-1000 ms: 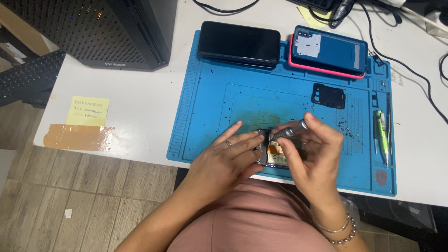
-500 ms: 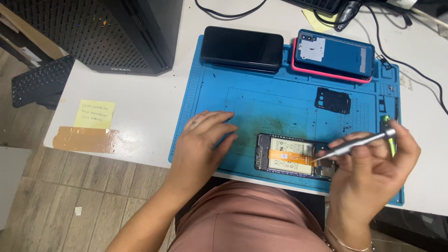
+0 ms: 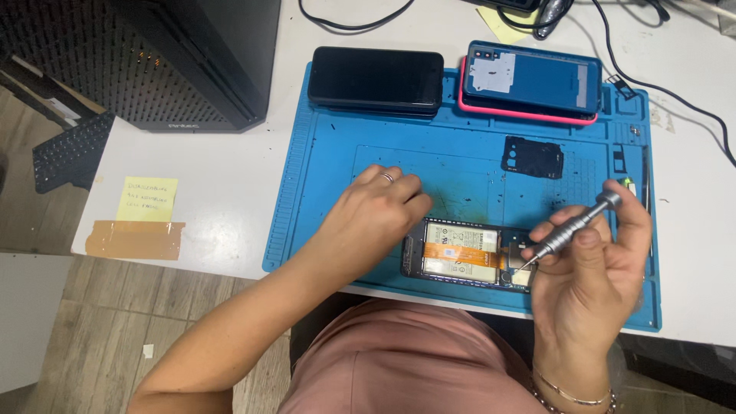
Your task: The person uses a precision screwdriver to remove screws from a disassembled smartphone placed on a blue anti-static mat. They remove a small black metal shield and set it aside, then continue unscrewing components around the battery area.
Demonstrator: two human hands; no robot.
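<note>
An opened phone (image 3: 464, 254) with its back off lies on the blue work mat (image 3: 330, 199), showing a battery and an orange flex cable. My right hand (image 3: 598, 264) grips a small silver screwdriver (image 3: 571, 228), its tip over the phone's right end. My left hand (image 3: 376, 211) rests on the mat at the phone's left end, fingers curled, a ring on one finger; whether it touches the phone I cannot tell.
A black phone (image 3: 376, 79) and a blue phone back on a pink case (image 3: 530, 83) lie along the mat's far edge. A small black cover plate (image 3: 532, 158) sits mid-mat. A dark computer tower (image 3: 161, 54), a keyboard (image 3: 69, 149), a yellow note (image 3: 147, 199) and brown tape (image 3: 134, 239) are left.
Both hands were together over the phone a second ago. They have since parted: the left slid off to the phone's left end, the right lifted the screwdriver to the right end.
</note>
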